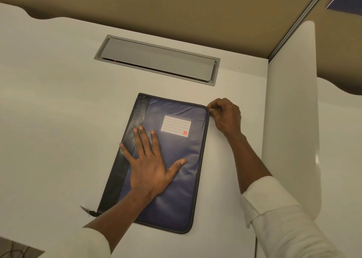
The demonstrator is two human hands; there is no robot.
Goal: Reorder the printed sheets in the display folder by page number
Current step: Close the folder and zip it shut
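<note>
The closed navy display folder (172, 179) lies flat on the white tabletop (58, 120), and a grey cable hatch (156, 59) sits just beyond its far edge. The left hand (148, 167) presses flat on its cover with fingers spread. The right hand (225, 114), fingers curled, pinches its far right corner.

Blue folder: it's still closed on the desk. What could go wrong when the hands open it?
1. The right hand pinches only the blue folder's far right corner; that small grip might slip at the rounded corner.
2. The left hand presses flat on the cover; if it lifts, the folder could slide on the smooth white desk.
3. The frayed strip at the near left corner might snag.
</note>
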